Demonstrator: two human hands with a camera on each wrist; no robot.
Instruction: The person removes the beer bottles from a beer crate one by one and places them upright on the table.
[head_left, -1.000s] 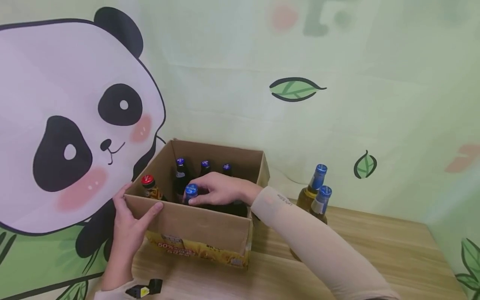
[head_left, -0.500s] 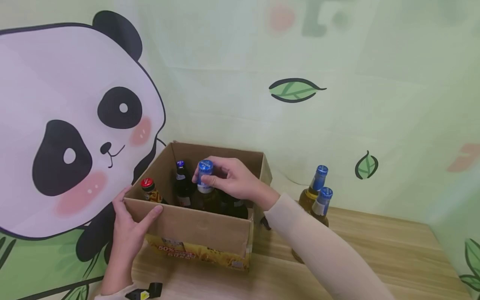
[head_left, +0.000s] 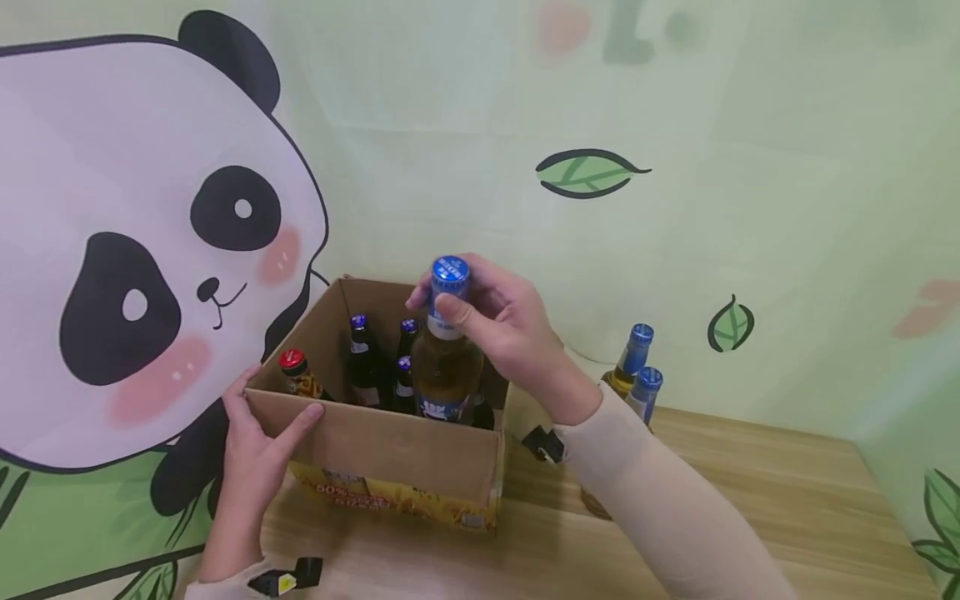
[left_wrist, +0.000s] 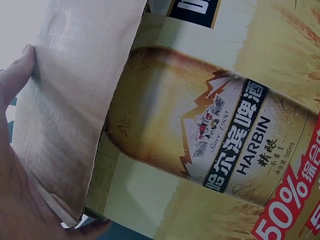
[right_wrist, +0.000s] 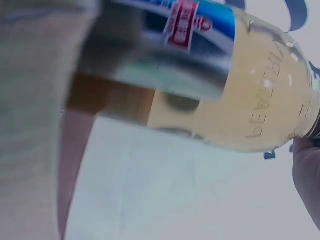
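The right hand (head_left: 513,325) grasps a blue-capped bottle (head_left: 447,367) by its neck, near dark bottles (head_left: 366,367); the carton (head_left: 397,450) hides its base. The left hand (head_left: 258,446) grips the carton's corner. A sleeve (head_left: 667,492) partly covers two amber bottles (head_left: 633,354).

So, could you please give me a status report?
Right fingers grip bottle by neck. Left fingers hold box corner. Bottle base hidden behind box front. Dark bottles alongside.

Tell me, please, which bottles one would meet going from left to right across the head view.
Red-capped bottle → leftmost purple-capped bottle → held bottle in the right hand → pair of blue-capped bottles outside the box. Overlapping ones are left out.
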